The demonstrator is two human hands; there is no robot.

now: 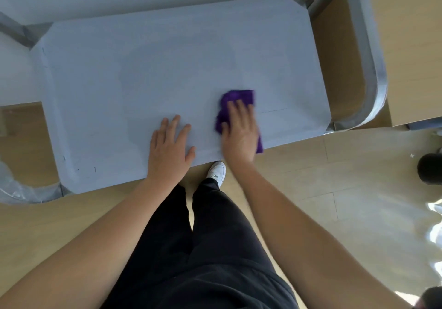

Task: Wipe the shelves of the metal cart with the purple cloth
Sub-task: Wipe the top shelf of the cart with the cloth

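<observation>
The metal cart's top shelf (148,74) is a wide pale grey-blue sheet seen from above, filling the middle of the view. The purple cloth (235,99) lies crumpled on the shelf's near right part. My right hand (239,134) presses flat on the cloth with fingers spread over it; purple shows past the fingertips and beside the wrist. My left hand (171,148) rests flat and empty on the shelf near its front edge, fingers apart, a short way left of the cloth.
Curved metal handle bars (373,74) frame the cart's right end, and another bar (21,193) curves at the lower left. A wood floor (311,189) lies below, with my black trousers and a white shoe (217,172) at the cart's front edge. A dark round object (430,168) sits far right.
</observation>
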